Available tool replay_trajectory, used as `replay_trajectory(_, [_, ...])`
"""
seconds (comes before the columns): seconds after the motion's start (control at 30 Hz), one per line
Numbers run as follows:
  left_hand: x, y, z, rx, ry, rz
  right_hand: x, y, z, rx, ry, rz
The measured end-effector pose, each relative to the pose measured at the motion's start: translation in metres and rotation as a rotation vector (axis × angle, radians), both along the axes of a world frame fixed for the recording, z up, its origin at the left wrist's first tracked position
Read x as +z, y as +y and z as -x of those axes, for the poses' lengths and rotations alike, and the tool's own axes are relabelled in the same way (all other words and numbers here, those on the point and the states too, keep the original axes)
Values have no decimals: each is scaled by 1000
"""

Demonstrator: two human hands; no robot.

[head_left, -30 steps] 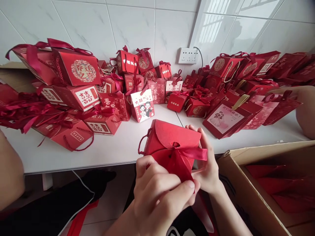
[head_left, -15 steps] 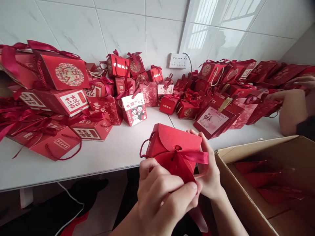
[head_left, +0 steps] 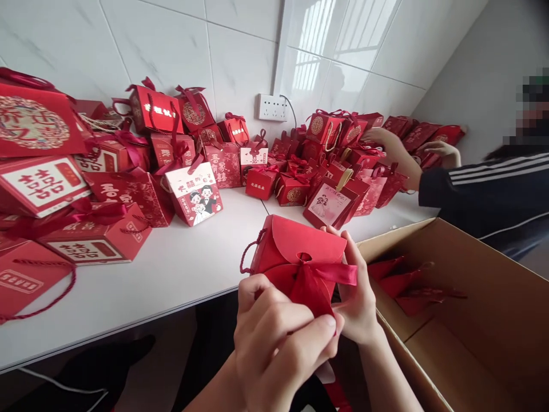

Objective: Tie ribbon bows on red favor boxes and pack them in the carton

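I hold a red gift box with a rounded flap and a cord handle, just off the near edge of the white table. My left hand is closed, pinching the red ribbon that hangs from the flap's front. My right hand grips the box's right side, fingers wrapped round it, thumb by the ribbon knot.
Many red gift boxes and small bags crowd the table's back and left. An open cardboard carton at the right holds flat red pieces. A person in a dark striped sleeve reaches among boxes at the far right. A wall socket sits behind.
The view has swung right, so the table's boxes slid left. The other person's arms and striped sleeve came into view. My hands keep the same hold on the box and ribbon.
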State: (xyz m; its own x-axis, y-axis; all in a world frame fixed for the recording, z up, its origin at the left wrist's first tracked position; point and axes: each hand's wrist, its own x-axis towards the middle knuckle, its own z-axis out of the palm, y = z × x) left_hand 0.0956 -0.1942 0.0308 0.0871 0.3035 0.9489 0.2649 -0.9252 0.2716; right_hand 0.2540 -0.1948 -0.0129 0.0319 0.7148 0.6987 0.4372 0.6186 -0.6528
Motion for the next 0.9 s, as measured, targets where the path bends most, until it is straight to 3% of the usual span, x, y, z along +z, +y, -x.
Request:
replay_trajectory(0.23, [-4,-5,-19,-2,-157,-19,9,-16,-4,-64,20,-2])
replay_trajectory(0.5, [6,-6,-9,-96,102,-12,15,-32,-14,-157,-22,-4])
replay_trajectory(0.9, [7,-9,-19,-138,38,-20,15,-43,-22,-233,-53,-20])
